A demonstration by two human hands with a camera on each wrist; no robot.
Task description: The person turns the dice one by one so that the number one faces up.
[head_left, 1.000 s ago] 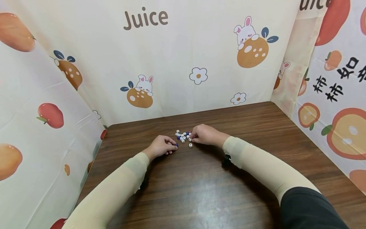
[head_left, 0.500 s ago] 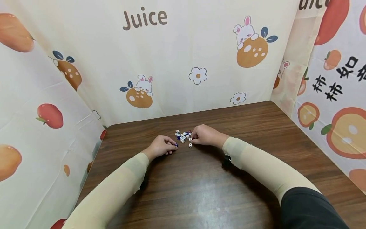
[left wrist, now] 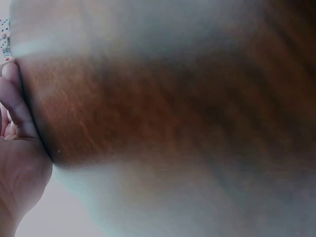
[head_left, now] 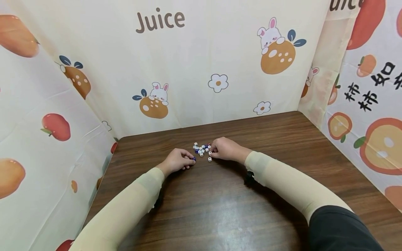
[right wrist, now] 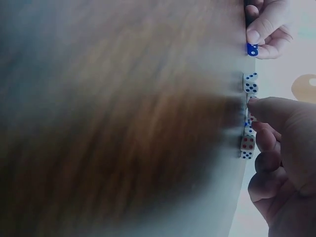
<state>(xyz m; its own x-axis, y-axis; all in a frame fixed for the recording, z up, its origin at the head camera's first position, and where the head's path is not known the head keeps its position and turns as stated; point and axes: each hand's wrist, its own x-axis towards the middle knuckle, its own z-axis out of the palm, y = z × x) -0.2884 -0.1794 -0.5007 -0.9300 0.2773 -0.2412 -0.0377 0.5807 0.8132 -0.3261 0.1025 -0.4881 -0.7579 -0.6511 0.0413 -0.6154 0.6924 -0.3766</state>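
Observation:
In the head view, my left hand [head_left: 176, 160] pinches a blue die [head_left: 194, 159] between thumb and finger, low at the table. The right wrist view also shows this blue die [right wrist: 252, 49] at the left fingertips. My right hand [head_left: 225, 149] pinches a white die [head_left: 210, 153] at the right side of the dice cluster, its fingers partly covering it. Just in front of that lies a single white die [head_left: 209, 159]. Between and beyond both hands is a loose group of several white and blue dice [head_left: 201, 151], with a red die [head_left: 209, 144] at its back right.
The dark wooden table [head_left: 201, 202] runs back to a printed curtain [head_left: 188, 69]. More printed cloth [head_left: 370, 104] hangs along the right side and the left. Close to the right fingers, the right wrist view shows a white die with red dots [right wrist: 248, 143].

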